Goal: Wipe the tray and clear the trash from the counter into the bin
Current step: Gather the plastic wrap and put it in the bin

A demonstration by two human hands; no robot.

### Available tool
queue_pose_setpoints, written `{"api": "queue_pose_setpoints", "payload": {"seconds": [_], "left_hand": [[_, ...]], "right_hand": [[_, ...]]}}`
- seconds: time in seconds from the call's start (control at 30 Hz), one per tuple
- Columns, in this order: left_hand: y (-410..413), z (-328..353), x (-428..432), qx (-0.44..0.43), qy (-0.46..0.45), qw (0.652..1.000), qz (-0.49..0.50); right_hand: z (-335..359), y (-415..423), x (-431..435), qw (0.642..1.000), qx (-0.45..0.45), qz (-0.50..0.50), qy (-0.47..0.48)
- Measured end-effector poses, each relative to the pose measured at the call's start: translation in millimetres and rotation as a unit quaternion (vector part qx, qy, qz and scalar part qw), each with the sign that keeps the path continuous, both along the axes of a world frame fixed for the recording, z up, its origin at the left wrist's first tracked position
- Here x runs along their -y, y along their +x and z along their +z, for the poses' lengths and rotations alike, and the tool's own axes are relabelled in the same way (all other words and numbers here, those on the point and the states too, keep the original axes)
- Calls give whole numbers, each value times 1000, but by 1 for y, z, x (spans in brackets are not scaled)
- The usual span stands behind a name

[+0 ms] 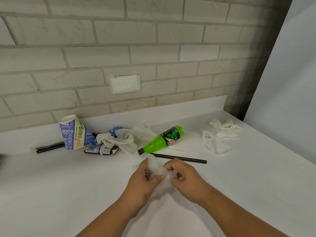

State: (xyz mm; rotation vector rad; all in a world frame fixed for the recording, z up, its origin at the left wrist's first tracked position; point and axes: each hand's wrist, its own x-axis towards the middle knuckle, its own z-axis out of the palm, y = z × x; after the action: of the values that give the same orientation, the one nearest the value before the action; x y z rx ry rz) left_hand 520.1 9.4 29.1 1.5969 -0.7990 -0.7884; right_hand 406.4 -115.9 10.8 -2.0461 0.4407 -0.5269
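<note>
Both my hands meet over the white counter [68,185] and pinch one white wipe [154,165] between them. My left hand [145,178] grips its left side, my right hand [183,175] its right side. Just beyond lies a green soda bottle [162,140] on its side, cap toward me, with a black straw [179,158] in front of it. Left of the bottle lie crumpled white napkins [119,140], a blue wrapper [113,130], a black and white packet [102,149] and a tipped paper cup [73,134]. No tray or bin is in view.
More black straws [49,147] lie left of the cup. Crumpled white tissues [218,134] are scattered at the right, near the counter's edge. A brick wall with a white outlet cover [125,84] backs the counter. A white panel [287,82] stands at the right.
</note>
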Motion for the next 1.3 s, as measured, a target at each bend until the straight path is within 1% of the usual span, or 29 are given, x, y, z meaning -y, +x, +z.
{"api": "queue_pose_setpoints", "payload": {"seconds": [0.07, 0.17, 0.27, 0.33, 0.43, 0.53, 0.67, 0.8, 0.87, 1.0, 1.2, 1.3], "left_hand": [[5, -3, -5, 63, 31, 997, 43], [13, -9, -10, 134, 62, 985, 92], [20, -15, -14, 220, 113, 960, 132], [24, -16, -18, 244, 129, 950, 148], [29, -18, -24, 249, 134, 947, 152], [34, -21, -28, 255, 125, 947, 152], [40, -25, -33, 241, 126, 951, 147], [36, -22, -37, 260, 93, 950, 146], [34, -20, -37, 241, 88, 954, 155], [30, -16, -39, 211, 71, 963, 152], [34, -19, -41, 229, 67, 960, 147], [36, -22, -41, 236, 64, 959, 144]], "right_hand": [[-2, 2, 9, 997, -17, -35, -71], [-9, 8, 27, 978, -81, -83, -171], [-9, 16, 43, 960, -140, -103, -218], [-11, 20, 53, 940, -186, -110, -264], [-9, 23, 63, 903, -298, -100, -294], [-6, 25, 68, 876, -350, -76, -322], [-2, 30, 71, 858, -370, -65, -351], [-3, 36, 74, 867, -355, -71, -342], [-3, 37, 77, 874, -350, -79, -329], [-2, 40, 77, 873, -389, -56, -289], [-2, 43, 68, 853, -389, -57, -342], [-4, 42, 62, 856, -383, -71, -340]]}}
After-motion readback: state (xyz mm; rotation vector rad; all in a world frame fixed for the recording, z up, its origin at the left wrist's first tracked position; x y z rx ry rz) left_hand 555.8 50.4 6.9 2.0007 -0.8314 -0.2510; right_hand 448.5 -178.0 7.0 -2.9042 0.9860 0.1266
